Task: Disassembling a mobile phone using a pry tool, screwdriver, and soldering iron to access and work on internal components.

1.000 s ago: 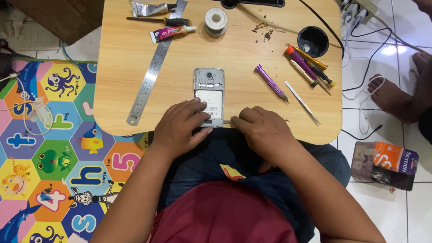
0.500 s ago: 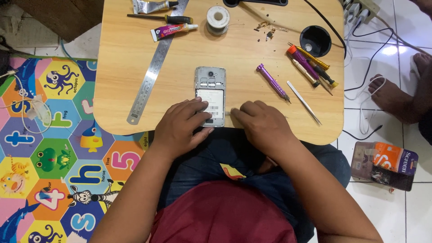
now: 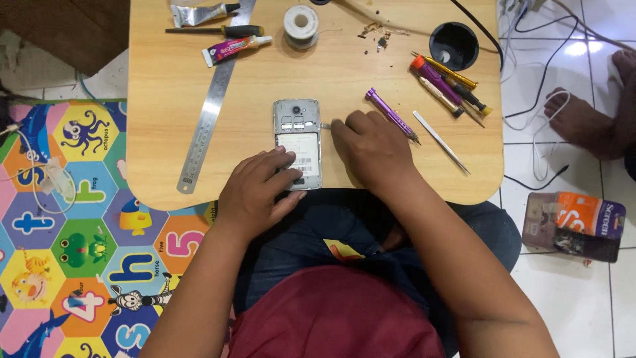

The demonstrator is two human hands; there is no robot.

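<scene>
— How many phones lie on the wooden table [image 3: 165, 99]?
— One opened phone [image 3: 298, 142], with two hands on or beside it: the left hand [image 3: 258, 192] and the right hand [image 3: 371, 149].
— And tools?
— One steel ruler [image 3: 209, 109], two tubes [image 3: 235, 48], one solder spool [image 3: 301, 25], one black cup [image 3: 454, 45], one purple screwdriver [image 3: 391, 114], one pair of tweezers [image 3: 440, 141].

A home floor turned repair spot: low wooden table [image 3: 165, 86] beside a children's alphabet play mat [image 3: 73, 219], tiled floor [image 3: 596, 311]
</scene>
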